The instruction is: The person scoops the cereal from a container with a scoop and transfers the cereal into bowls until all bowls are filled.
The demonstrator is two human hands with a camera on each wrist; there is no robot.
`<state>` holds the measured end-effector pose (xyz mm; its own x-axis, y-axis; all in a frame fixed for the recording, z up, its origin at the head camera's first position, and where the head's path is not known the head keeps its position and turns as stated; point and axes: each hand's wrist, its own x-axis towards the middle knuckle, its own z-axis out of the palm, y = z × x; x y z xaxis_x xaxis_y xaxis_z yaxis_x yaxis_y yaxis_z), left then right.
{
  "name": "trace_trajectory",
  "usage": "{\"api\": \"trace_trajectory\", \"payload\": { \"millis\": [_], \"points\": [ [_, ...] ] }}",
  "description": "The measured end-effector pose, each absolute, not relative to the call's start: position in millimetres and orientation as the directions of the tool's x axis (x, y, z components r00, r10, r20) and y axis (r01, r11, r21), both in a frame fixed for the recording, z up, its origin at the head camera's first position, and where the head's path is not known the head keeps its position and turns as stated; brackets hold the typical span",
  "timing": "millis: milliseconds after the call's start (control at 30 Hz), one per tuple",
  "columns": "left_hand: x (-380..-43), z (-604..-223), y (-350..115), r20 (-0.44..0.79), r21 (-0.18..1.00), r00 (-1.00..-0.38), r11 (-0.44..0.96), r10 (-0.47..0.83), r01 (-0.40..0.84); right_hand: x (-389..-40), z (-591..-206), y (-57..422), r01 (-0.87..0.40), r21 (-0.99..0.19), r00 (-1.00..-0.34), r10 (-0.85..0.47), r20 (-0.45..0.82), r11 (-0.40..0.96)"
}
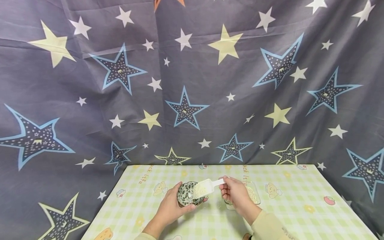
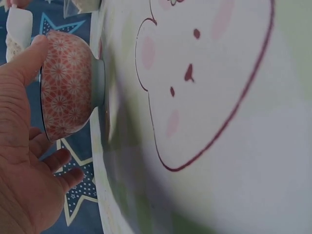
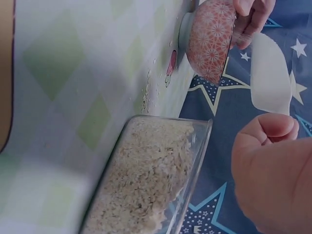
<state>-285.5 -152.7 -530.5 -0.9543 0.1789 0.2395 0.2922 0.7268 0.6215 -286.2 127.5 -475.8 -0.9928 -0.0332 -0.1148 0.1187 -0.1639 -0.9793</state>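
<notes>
In right fingers (image 1: 225, 192), scoop (image 3: 271, 75) (white)

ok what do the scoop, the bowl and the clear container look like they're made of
Scoop: probably plastic, plain white and smooth, with a thin edge.
Bowl: likely glazed ceramic, going by the red floral decoration and plain pale foot.
Clear container: glass or hard plastic, smooth and transparent, with flakes showing through; I can't tell which.

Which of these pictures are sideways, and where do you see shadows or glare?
Head view: upright, soft shadows on the tablecloth; left wrist view: sideways, a shadow beneath the bowl; right wrist view: also sideways, faint glare along the rim of the clear container.
</notes>
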Motion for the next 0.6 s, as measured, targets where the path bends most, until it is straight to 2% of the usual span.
{"api": "trace_trajectory", "payload": {
  "millis": [400,600],
  "points": [
    [-284.8,-526.2,-152.2,0.203,0.619,-0.967,0.746,0.154,0.248,-269.4,-467.8,110.5,-0.069,-0.998,-0.997,-0.021,0.069,0.007],
    [-287.6,-529.0,-152.5,0.199,0.623,-0.969,0.745,0.145,0.239,-261.0,-469.4,106.5,-0.263,-0.940,-0.963,-0.113,0.243,0.217]
  ]
}}
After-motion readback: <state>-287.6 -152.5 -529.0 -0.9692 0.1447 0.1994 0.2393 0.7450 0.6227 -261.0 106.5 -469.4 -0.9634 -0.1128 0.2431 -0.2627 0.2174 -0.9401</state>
